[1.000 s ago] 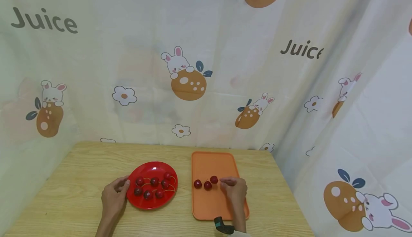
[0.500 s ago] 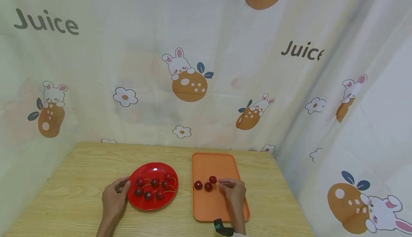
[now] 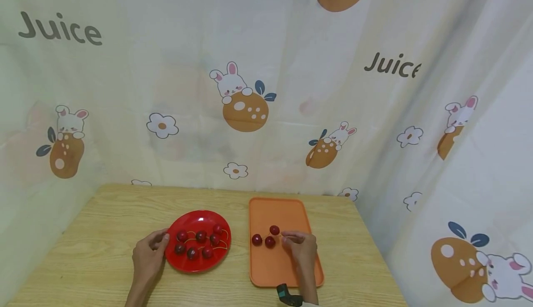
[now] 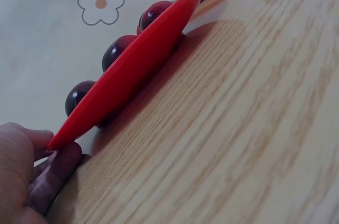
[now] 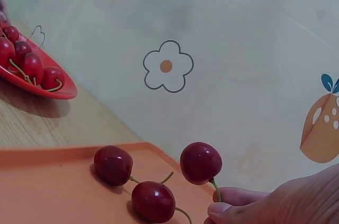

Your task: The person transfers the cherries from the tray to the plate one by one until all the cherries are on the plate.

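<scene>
My left hand (image 3: 146,257) pinches the near left rim of a round red plate (image 3: 201,218), thumb on top and fingers below in the left wrist view. Several dark red cherries (image 3: 192,253) with green stems lie on that plate. Over an orange tray (image 3: 269,270), my right hand (image 3: 305,250) pinches the thin stem of a cherry (image 5: 201,162) between thumb and fingertips. The fruit stands upright above its stem. Two more cherries lie on the tray just left of it, one farther left (image 5: 113,165) and one nearer (image 5: 153,202).
A light wooden table (image 3: 104,209) carries the plate and tray, with a strip of bare wood between them. A printed curtain (image 3: 187,89) closes off the back and both sides. A dark strap piece (image 3: 288,295) sits at the right wrist.
The cherry in my right hand has shifted slightly left and away from me, and the hand a little left. My left hand stays on the plate rim.
</scene>
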Available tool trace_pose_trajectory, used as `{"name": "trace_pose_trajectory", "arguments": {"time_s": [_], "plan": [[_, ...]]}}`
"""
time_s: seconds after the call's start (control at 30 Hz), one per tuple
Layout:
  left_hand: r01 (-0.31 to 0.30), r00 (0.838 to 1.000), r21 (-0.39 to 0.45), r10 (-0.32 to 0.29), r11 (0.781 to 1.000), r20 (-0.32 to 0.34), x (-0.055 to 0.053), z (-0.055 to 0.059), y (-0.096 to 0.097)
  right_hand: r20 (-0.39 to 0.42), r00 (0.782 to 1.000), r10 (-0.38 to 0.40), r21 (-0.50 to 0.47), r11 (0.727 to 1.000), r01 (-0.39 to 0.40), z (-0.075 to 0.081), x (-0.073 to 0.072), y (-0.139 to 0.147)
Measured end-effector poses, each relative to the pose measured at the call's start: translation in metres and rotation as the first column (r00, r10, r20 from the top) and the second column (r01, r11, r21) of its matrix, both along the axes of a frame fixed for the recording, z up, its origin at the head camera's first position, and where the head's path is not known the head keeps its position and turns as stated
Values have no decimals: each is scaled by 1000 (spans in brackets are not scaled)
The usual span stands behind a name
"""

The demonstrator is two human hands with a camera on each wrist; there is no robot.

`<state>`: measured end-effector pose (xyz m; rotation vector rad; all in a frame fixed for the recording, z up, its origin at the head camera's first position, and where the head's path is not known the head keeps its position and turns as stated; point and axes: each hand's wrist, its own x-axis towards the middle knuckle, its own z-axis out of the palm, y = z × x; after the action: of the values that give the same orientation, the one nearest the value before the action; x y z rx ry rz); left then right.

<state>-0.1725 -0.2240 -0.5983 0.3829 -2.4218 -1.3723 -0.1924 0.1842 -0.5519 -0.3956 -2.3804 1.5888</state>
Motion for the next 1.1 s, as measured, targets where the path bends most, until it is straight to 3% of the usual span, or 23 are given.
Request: {"name": "trace_pose_trajectory", "arguments": {"time_s": [0.47, 0.73, 1.1], "plan": [[2, 1000, 2, -2, 1000, 7, -1, -1, -1, 18, 996, 87, -177, 981, -82, 5, -3, 0], [-1, 1000, -3, 1, 1000, 20, 0, 0, 0, 8, 996, 86, -203, 976, -83, 6, -4, -4], [-1, 1000, -7, 1, 1000, 4, -1, -1, -1, 8, 993, 120, -296, 949, -113, 11, -1, -8]]}}
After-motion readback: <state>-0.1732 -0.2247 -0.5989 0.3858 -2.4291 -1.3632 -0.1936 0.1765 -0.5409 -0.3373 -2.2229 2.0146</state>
